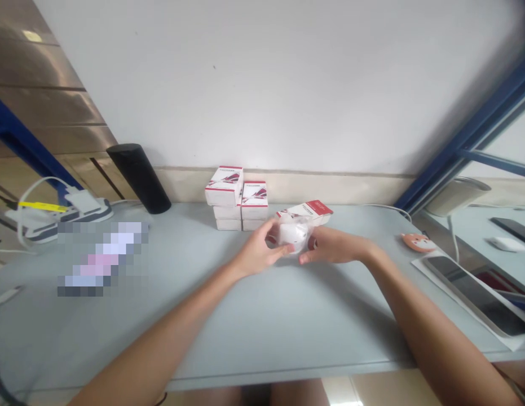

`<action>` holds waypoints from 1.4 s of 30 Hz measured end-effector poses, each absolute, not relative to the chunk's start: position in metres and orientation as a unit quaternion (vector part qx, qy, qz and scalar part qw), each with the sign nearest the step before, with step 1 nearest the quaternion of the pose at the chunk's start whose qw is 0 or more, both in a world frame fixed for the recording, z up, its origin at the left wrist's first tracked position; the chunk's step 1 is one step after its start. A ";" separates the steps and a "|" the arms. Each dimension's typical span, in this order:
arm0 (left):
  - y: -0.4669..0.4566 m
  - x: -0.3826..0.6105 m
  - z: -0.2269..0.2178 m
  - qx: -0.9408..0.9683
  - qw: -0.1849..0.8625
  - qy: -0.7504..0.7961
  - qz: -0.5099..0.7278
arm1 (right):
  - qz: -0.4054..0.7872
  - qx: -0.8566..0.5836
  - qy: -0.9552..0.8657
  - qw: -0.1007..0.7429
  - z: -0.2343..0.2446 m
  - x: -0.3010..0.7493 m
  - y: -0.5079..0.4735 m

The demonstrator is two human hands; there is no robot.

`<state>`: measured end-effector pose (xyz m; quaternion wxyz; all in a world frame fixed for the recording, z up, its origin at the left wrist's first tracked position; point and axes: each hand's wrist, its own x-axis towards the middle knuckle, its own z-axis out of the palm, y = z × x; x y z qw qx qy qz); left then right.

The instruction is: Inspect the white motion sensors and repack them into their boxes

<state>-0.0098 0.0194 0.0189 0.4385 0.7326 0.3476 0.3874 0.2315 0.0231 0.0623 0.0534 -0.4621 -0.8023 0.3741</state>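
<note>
So, 2 hands work together just right of frame centre. The left hand is half-curled, fingers on the left side of a bagged white item; the right hand is about as closed, fingertips on the item's right side. Looks like a two-sided grip, prob. to steady the item between them, just above the tabletop, though exact height is hard to tell.

Right behind the hands, 1 red-and-white box sits tilted; can't tell if it touches them or the item. Upper centre, 6 more boxes stand in 2 stacks of 3 against the wall, likely kept there to stay out of the work area. Top box on the left stack sits askew. 7 boxes total.

Upper left: 1 black cylinder and 1 power strip w/ white cables. Lower right: 1 dark tablet or phone on a white sheet, 1 small orange fox-face item just above it. A pixelated patch left of the hands hides what's there.
</note>
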 end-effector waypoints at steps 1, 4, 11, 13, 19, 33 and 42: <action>0.019 -0.009 0.018 0.734 0.440 0.353 0.379 | 0.382 -0.457 -0.801 0.054 0.063 0.233 0.023; 0.015 -0.007 0.016 0.737 0.446 0.367 0.351 | 0.415 -0.441 -0.793 0.067 0.063 0.234 0.024; 0.019 -0.008 0.013 0.719 0.454 0.354 0.389 | 0.415 -0.441 -0.793 0.057 0.054 0.238 0.029; 0.023 -0.008 0.014 0.702 0.475 0.325 0.420 | 0.401 -0.446 -0.799 0.048 0.056 0.244 0.030; 0.026 -0.007 0.020 0.610 0.562 0.309 0.466 | 0.384 -0.437 -0.799 0.148 0.075 0.255 0.032; 0.017 -0.002 0.008 0.697 0.429 0.364 0.444 | 0.419 -0.451 -0.783 0.087 0.065 0.245 0.031; 0.013 -0.005 0.011 0.702 0.460 0.407 0.359 | 0.407 -0.481 -0.774 0.061 0.058 0.243 0.033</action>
